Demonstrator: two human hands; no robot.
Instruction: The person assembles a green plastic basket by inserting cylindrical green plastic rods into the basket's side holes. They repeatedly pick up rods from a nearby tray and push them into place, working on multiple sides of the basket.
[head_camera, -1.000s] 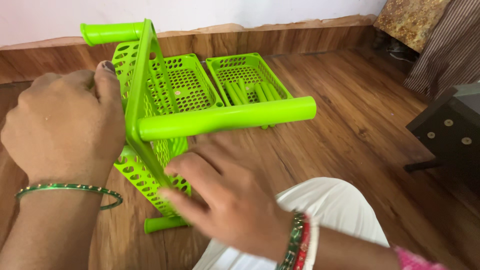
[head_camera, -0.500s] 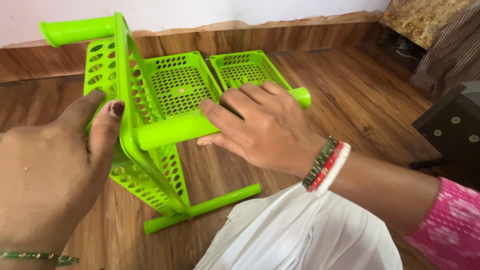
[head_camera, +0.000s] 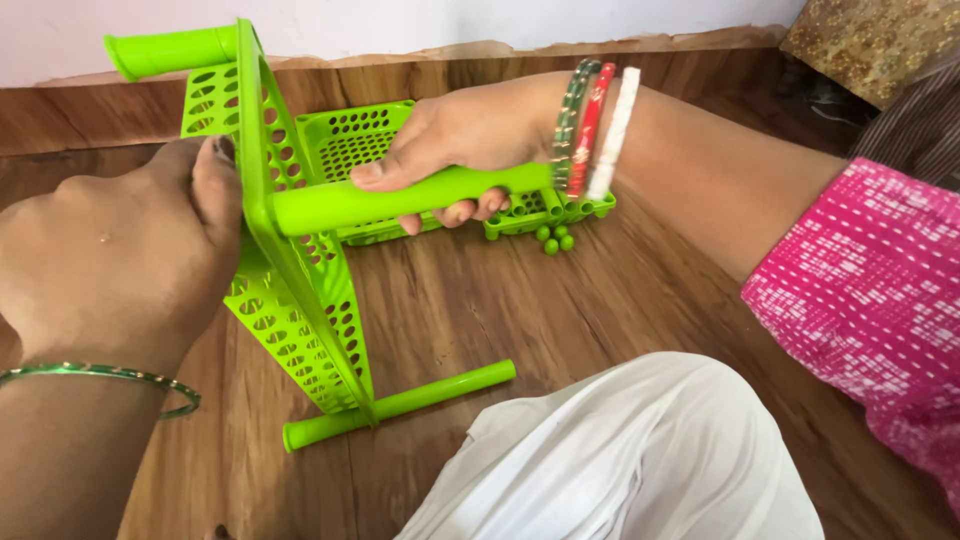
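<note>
my left hand (head_camera: 130, 260) sits low at the left, back of the hand facing up, fingers curled into a loose fist and thumb pointing upward, pressed against what it steadies. its wrist carries one thin green bangle. my right hand (head_camera: 455, 150) reaches across from the right, forearm stretched out and bare up to a pink sleeve, fingers wrapped closed from above and thumb lying forward along the grip. its wrist wears green, red and white bangles.
</note>
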